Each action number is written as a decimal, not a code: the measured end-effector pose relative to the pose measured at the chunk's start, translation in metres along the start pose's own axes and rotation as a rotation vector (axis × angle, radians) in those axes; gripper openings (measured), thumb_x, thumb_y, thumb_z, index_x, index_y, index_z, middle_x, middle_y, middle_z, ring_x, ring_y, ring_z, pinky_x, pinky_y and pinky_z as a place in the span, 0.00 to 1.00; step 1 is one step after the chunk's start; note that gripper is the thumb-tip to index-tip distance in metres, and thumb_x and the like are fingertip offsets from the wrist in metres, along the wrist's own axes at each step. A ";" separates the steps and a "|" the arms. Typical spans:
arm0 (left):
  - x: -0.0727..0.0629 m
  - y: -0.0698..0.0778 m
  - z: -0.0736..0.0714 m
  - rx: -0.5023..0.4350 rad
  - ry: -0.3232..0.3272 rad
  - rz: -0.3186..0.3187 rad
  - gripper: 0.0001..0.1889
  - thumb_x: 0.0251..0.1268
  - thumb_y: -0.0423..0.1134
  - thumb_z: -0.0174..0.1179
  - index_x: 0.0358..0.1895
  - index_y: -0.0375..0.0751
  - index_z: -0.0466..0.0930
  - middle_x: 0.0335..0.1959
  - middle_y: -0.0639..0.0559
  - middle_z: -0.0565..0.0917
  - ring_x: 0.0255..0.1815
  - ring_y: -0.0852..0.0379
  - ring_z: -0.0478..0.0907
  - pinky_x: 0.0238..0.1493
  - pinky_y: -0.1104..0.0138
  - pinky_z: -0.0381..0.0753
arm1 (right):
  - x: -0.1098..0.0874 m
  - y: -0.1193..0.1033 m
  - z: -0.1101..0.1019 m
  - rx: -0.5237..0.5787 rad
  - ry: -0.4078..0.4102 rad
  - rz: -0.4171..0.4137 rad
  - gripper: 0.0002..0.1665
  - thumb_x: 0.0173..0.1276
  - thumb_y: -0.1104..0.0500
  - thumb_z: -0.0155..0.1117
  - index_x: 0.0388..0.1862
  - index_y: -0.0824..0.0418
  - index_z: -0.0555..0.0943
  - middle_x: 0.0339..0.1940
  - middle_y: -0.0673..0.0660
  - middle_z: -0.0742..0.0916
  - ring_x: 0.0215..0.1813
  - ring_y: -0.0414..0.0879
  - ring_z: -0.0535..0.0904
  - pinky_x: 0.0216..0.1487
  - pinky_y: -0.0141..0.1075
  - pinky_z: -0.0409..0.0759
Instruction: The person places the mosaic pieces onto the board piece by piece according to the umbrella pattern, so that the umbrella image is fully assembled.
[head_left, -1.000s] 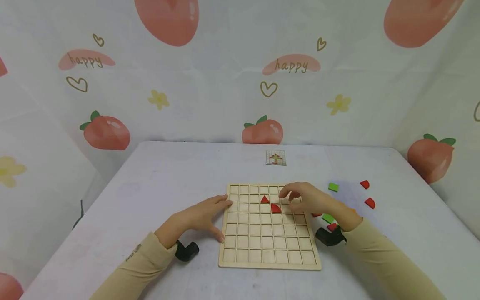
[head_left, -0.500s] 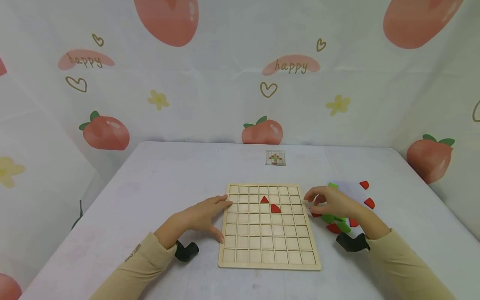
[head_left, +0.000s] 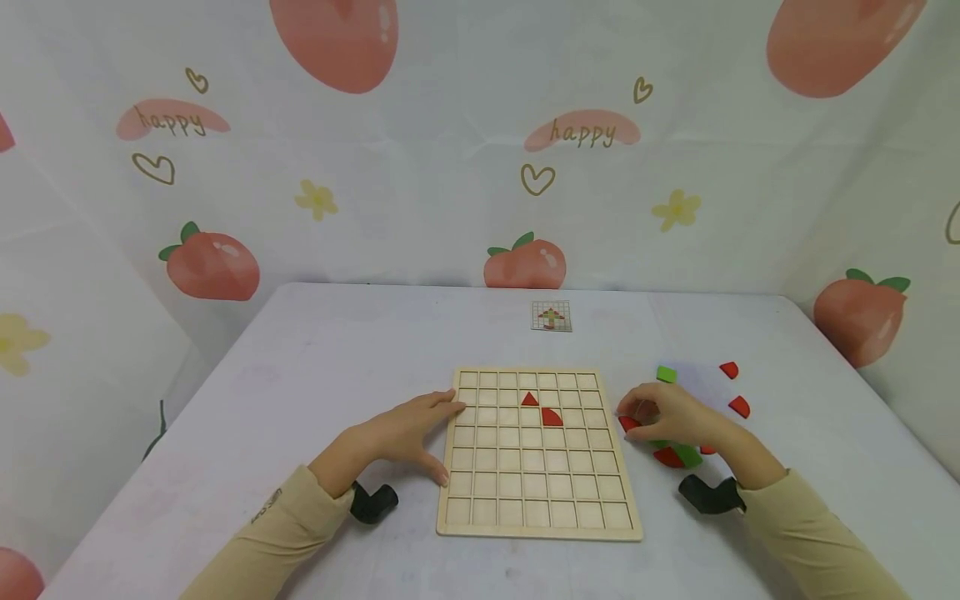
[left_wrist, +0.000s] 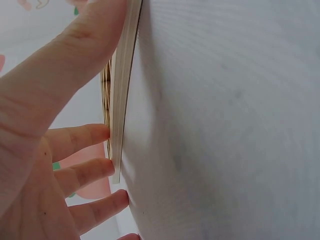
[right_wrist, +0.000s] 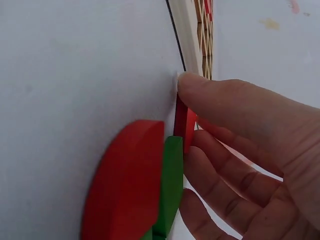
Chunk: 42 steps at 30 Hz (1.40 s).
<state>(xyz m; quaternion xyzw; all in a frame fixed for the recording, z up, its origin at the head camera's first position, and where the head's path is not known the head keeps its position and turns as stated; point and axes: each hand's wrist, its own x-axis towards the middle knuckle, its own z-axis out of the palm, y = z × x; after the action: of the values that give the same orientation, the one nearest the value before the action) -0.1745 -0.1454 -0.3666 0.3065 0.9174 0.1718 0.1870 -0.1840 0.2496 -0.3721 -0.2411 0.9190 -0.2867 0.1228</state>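
Note:
My left hand (head_left: 405, 429) lies along the left edge of a wooden grid board (head_left: 525, 510), thumb near its lower side and fingers spread at the upper corner. In the left wrist view its fingertips touch the board's edge (left_wrist: 120, 120). To the right of the board, my right hand (head_left: 675, 414) pinches a red rounded wooden piece (head_left: 627, 423) between thumb and fingers, low at the table. The right wrist view has this red piece (right_wrist: 185, 125) next to a green piece (right_wrist: 172, 180). A red triangle (head_left: 529, 400) and a red quarter circle (head_left: 552, 417) sit in the board's cells.
More pieces lie right of the board: a green one (head_left: 667, 374), two red quarter circles (head_left: 730, 369) and a red piece (head_left: 667, 457) by my right wrist, some partly hidden by the hand. A small pattern card (head_left: 551, 317) lies behind the board.
My right hand has moved from over the board's upper right to the loose pieces on the right, then down onto a red piece. The left hand has stayed at the board.

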 end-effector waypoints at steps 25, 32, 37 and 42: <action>0.000 0.003 -0.001 0.004 -0.011 -0.027 0.53 0.39 0.55 0.73 0.70 0.37 0.57 0.74 0.37 0.54 0.74 0.40 0.53 0.72 0.49 0.57 | 0.000 -0.018 -0.001 -0.045 0.053 -0.031 0.11 0.54 0.61 0.70 0.36 0.60 0.80 0.31 0.48 0.82 0.36 0.38 0.76 0.40 0.30 0.81; 0.000 0.004 -0.002 0.006 -0.010 -0.021 0.53 0.39 0.54 0.73 0.70 0.36 0.58 0.74 0.37 0.54 0.74 0.40 0.53 0.72 0.49 0.57 | 0.006 -0.036 0.010 0.008 0.020 0.017 0.10 0.54 0.58 0.71 0.35 0.58 0.80 0.30 0.48 0.81 0.34 0.39 0.75 0.33 0.26 0.76; -0.001 0.004 -0.002 0.005 -0.010 -0.021 0.53 0.39 0.54 0.73 0.70 0.36 0.58 0.74 0.37 0.54 0.74 0.39 0.53 0.72 0.48 0.57 | 0.009 -0.044 0.021 0.039 0.045 -0.018 0.11 0.53 0.59 0.71 0.34 0.60 0.81 0.29 0.50 0.81 0.32 0.38 0.73 0.31 0.26 0.74; -0.001 0.004 -0.002 0.001 -0.010 -0.025 0.53 0.39 0.54 0.73 0.70 0.37 0.58 0.74 0.37 0.54 0.74 0.40 0.53 0.72 0.49 0.57 | 0.014 -0.050 0.029 0.051 0.052 -0.028 0.10 0.53 0.59 0.72 0.33 0.60 0.81 0.28 0.50 0.81 0.29 0.36 0.71 0.29 0.25 0.73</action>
<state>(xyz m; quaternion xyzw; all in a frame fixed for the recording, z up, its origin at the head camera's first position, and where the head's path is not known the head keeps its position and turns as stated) -0.1724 -0.1433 -0.3626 0.2962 0.9202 0.1673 0.1936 -0.1665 0.1932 -0.3674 -0.2431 0.9108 -0.3180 0.1010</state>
